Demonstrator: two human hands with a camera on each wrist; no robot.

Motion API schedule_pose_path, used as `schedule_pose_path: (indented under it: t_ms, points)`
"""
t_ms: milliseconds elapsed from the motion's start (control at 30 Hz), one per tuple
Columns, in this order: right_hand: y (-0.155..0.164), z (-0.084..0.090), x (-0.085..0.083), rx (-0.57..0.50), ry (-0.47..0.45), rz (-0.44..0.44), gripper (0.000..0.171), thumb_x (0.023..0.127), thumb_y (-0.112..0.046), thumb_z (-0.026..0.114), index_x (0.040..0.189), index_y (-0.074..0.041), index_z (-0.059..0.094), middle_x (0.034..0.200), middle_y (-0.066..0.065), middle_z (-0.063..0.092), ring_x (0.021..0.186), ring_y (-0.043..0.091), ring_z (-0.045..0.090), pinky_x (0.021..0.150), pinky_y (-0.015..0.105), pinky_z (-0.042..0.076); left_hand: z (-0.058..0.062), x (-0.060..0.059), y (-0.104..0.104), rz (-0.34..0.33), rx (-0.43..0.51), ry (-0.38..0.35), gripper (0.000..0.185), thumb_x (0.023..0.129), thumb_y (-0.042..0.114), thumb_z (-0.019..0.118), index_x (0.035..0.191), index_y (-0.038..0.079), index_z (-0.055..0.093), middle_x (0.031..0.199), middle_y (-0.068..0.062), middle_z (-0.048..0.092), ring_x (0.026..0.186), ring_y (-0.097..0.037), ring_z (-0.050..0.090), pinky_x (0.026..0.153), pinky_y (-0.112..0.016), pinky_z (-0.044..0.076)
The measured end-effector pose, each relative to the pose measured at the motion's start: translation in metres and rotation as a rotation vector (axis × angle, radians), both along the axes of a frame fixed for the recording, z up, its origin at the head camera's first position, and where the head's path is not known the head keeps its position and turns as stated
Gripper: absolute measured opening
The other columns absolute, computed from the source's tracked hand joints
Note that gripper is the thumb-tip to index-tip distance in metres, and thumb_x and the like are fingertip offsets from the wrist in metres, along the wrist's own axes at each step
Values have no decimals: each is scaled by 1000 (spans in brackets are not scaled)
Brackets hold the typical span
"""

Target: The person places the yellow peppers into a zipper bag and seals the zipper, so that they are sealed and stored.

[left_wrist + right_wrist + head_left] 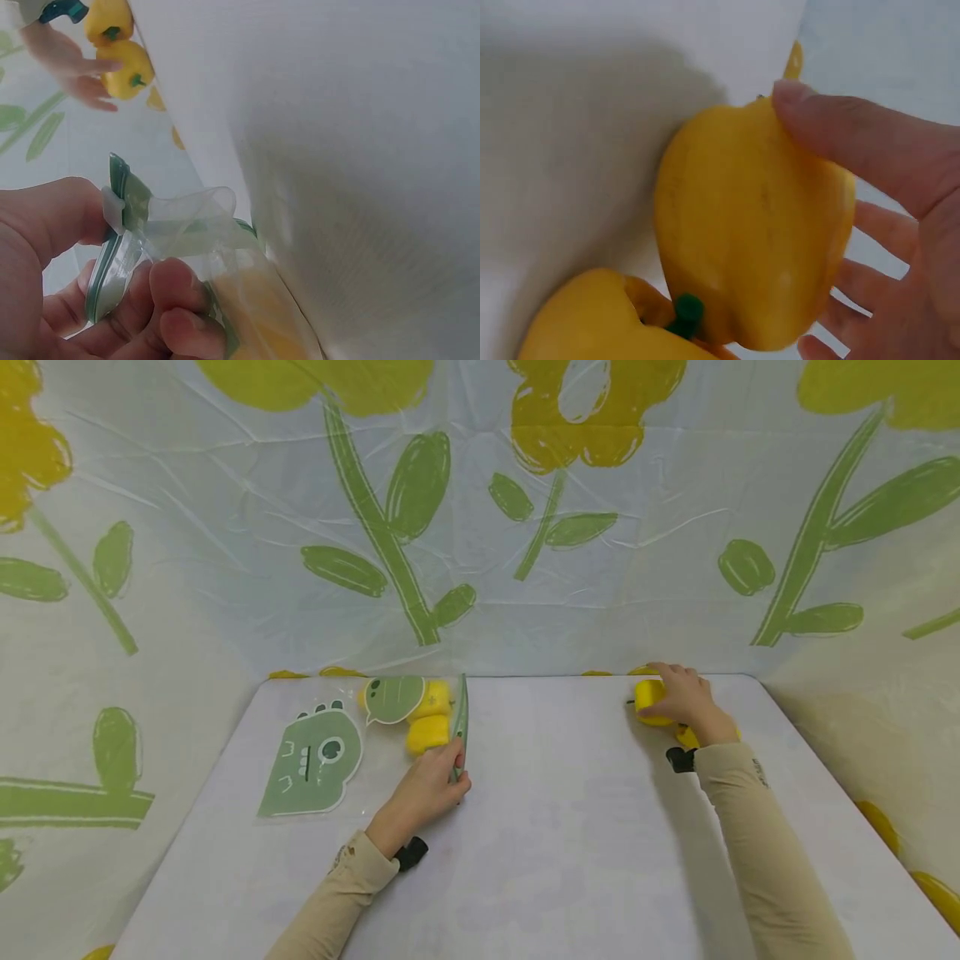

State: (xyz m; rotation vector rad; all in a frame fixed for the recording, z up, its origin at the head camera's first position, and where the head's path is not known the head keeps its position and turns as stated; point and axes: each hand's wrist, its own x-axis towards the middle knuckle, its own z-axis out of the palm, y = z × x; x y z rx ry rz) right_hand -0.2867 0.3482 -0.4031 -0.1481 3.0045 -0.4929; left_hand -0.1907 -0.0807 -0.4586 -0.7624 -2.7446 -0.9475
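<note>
A clear zip bag [322,760] printed with a green dinosaur lies at the table's back left. Yellow peppers [427,720] sit inside it. My left hand [448,777] pinches the bag's green zip edge [460,727] and holds the mouth up. In the left wrist view, the thumb and fingers of my left hand [127,247] hold that zip strip [124,199] apart, with a pepper [255,307] inside. At the back right, my right hand [671,695] grips a yellow pepper [647,702]; the right wrist view shows the thumb [840,127] across this pepper [742,225].
A second loose yellow pepper [585,319] with a green stem lies against the held one, under my right wrist [686,737]. The white table [562,827] is walled by a floral plastic sheet [480,527] at the back and on both sides.
</note>
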Motion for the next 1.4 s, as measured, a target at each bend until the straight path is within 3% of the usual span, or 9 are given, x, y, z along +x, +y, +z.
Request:
schedule_pose_path:
  t_ms: [167, 400, 733, 933, 1100, 1300, 1400]
  points:
    - [-5, -6, 6, -30, -9, 16, 77, 76, -15, 74, 143, 2, 40, 140, 37, 38, 119, 56, 34, 99, 68, 21, -1, 0, 0, -5, 10, 1, 25, 81, 2, 67, 84, 13, 45, 64, 4, 40, 52, -7, 36, 48, -22, 32]
    - [-8, -10, 4, -43, 97, -1, 73, 75, -11, 72, 140, 2, 43, 129, 37, 46, 112, 53, 40, 95, 68, 26, -1, 1, 0, -2, 11, 3, 25, 81, 2, 67, 84, 13, 45, 64, 5, 40, 51, -6, 35, 47, -21, 31]
    - [-15, 15, 4, -121, 180, -12, 78, 78, -17, 76, 144, 1, 39, 130, 35, 44, 111, 52, 41, 91, 67, 32, 0, 1, -1, -1, 9, 0, 26, 81, 3, 68, 84, 14, 45, 64, 5, 40, 52, -6, 36, 48, -22, 32]
    - [-36, 42, 13, -302, 270, -27, 77, 82, -18, 76, 147, -1, 37, 137, 30, 45, 114, 49, 42, 90, 63, 38, -1, 1, -1, 1, 3, 7, 26, 81, 3, 68, 84, 14, 45, 64, 5, 41, 52, -6, 36, 48, -22, 32]
    - [-63, 60, 22, -500, 365, -67, 76, 83, -22, 79, 146, -6, 40, 135, 23, 48, 113, 40, 45, 88, 49, 44, -1, 1, -2, -2, 5, 12, 25, 81, 3, 68, 84, 13, 45, 64, 5, 41, 52, -6, 36, 47, -22, 32]
    - [-94, 67, 36, -696, 456, -101, 71, 82, -24, 80, 141, -9, 44, 129, 15, 53, 104, 25, 51, 79, 24, 47, -1, 1, -1, -7, 11, 10, 25, 81, 3, 68, 84, 13, 45, 64, 5, 40, 51, -6, 35, 47, -22, 32]
    - [-107, 64, 43, -787, 465, -104, 71, 83, -24, 80, 141, -9, 43, 127, 15, 55, 97, 22, 51, 75, 20, 47, 0, 1, -1, -11, 10, 16, 24, 81, 2, 67, 84, 12, 46, 64, 5, 40, 52, -6, 35, 47, -22, 32]
